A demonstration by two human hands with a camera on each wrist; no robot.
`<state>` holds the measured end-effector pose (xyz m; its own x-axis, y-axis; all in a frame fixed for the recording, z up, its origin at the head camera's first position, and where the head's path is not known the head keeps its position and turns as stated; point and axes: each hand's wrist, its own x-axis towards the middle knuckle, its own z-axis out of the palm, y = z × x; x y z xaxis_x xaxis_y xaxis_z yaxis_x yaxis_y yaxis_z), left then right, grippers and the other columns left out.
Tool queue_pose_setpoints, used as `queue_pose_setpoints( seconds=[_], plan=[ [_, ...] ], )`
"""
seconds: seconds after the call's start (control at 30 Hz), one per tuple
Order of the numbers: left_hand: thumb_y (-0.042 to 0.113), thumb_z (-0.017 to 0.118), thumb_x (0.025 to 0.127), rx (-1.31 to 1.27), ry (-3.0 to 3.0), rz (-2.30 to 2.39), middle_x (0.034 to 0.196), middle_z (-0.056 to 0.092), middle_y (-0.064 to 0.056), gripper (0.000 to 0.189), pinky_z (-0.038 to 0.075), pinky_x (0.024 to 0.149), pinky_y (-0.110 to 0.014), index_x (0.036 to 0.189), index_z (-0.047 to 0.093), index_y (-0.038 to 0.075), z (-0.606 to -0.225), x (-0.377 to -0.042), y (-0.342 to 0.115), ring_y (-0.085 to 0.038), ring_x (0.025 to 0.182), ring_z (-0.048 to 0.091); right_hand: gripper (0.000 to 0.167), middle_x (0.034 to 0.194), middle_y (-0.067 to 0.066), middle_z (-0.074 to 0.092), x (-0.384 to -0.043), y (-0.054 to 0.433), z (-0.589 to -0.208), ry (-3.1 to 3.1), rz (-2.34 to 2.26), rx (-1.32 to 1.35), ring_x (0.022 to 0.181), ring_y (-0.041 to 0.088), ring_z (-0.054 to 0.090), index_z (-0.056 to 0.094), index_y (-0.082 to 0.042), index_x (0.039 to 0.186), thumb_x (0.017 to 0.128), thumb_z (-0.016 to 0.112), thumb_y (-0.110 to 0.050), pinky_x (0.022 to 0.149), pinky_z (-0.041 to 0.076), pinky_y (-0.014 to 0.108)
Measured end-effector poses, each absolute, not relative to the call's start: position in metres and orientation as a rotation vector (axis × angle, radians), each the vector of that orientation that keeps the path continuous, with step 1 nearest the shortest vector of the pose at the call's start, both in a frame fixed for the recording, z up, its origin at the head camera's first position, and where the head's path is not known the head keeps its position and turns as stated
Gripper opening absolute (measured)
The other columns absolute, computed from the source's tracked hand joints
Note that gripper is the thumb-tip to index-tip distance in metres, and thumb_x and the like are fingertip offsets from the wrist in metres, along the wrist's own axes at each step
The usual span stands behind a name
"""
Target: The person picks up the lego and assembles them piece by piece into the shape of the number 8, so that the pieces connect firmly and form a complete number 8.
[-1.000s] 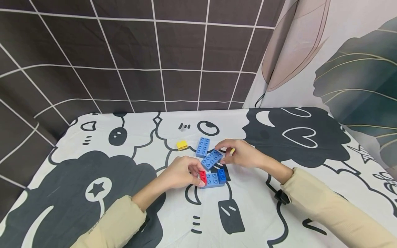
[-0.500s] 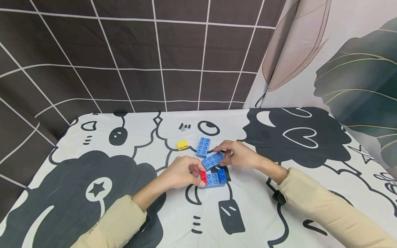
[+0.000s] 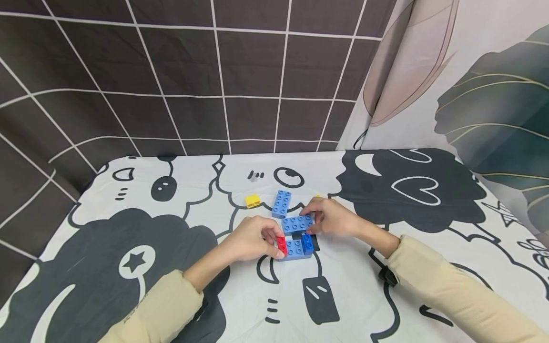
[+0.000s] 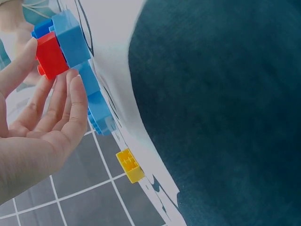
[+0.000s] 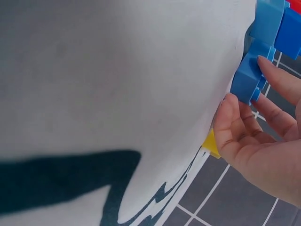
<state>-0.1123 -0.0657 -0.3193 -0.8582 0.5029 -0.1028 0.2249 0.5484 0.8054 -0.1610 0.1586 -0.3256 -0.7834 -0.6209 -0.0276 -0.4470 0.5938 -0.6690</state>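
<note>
In the head view my left hand [image 3: 253, 238] pinches a small red brick [image 3: 281, 246], which sits on the left end of a light blue toy building brick [image 3: 294, 247]. A darker blue brick [image 3: 307, 243] sits on that brick's right end. Just behind, my right hand [image 3: 333, 217] holds the right end of another light blue brick [image 3: 295, 224] between thumb and fingers. The right wrist view shows the thumb on one side of this brick [image 5: 247, 77] and fingers on the other. A third light blue brick [image 3: 281, 204] lies farther back, close behind the held one.
A yellow brick [image 3: 252, 200] lies back left of the blue bricks. Another yellow brick [image 3: 318, 196] is mostly hidden behind the right hand. The patterned black-and-white cloth [image 3: 244, 305] covers the surface, and a dark grid-patterned hanging [image 3: 250, 62] stands behind it.
My right hand has turned the middle light blue brick from a slant to nearly parallel with the front brick. The left hand stays on the red brick.
</note>
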Motion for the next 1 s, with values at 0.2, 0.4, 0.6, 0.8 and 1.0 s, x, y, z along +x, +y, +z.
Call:
queue_pose_setpoints(
  seconds=[0.2, 0.4, 0.6, 0.8, 1.0],
  plan=[
    [0.009, 0.080, 0.067, 0.603, 2.468, 1.210, 0.075, 0.062, 0.001, 0.022, 0.045, 0.067, -0.025, 0.083, 0.066, 0.006, -0.319, -0.112, -0.066, -0.009, 0.069, 0.055, 0.034, 0.081, 0.001, 0.055, -0.160, 0.161, -0.327, 2.606, -0.928, -0.910, 0.064, 0.011, 0.051, 0.066, 0.005, 0.099, 0.067, 0.076, 0.001, 0.058, 0.044, 0.023],
    [0.009, 0.080, 0.067, 0.578, 2.469, 1.204, 0.076, 0.061, 0.002, 0.022, 0.045, 0.068, -0.026, 0.084, 0.066, 0.007, -0.320, -0.111, -0.065, -0.010, 0.070, 0.055, 0.034, 0.084, 0.002, 0.057, -0.158, 0.166, -0.321, 2.631, -0.913, -0.924, 0.066, 0.012, 0.051, 0.066, 0.005, 0.100, 0.068, 0.077, -0.002, 0.058, 0.043, 0.024],
    [0.009, 0.080, 0.067, 0.578, 2.468, 1.204, 0.075, 0.061, 0.003, 0.022, 0.044, 0.068, -0.027, 0.083, 0.066, 0.007, -0.321, -0.111, -0.066, -0.010, 0.070, 0.055, 0.035, 0.089, 0.004, 0.060, -0.154, 0.172, -0.306, 2.629, -0.921, -0.932, 0.068, 0.013, 0.051, 0.066, 0.003, 0.102, 0.070, 0.077, -0.007, 0.058, 0.043, 0.025],
    [0.010, 0.080, 0.067, 0.595, 2.475, 1.200, 0.075, 0.061, 0.003, 0.022, 0.045, 0.068, -0.026, 0.083, 0.066, 0.007, -0.320, -0.111, -0.066, -0.010, 0.070, 0.055, 0.035, 0.090, 0.003, 0.060, -0.149, 0.175, -0.294, 2.592, -0.964, -1.036, 0.067, 0.012, 0.051, 0.066, 0.001, 0.101, 0.070, 0.078, -0.008, 0.054, 0.042, 0.023],
    [0.011, 0.080, 0.067, 0.611, 2.476, 1.198, 0.076, 0.062, 0.001, 0.023, 0.045, 0.068, -0.026, 0.084, 0.066, 0.005, -0.320, -0.112, -0.066, -0.010, 0.071, 0.056, 0.033, 0.093, 0.001, 0.060, -0.140, 0.172, -0.289, 2.537, -0.986, -1.062, 0.072, 0.014, 0.055, 0.066, -0.001, 0.102, 0.071, 0.077, -0.009, 0.063, 0.048, 0.026]
  ],
)
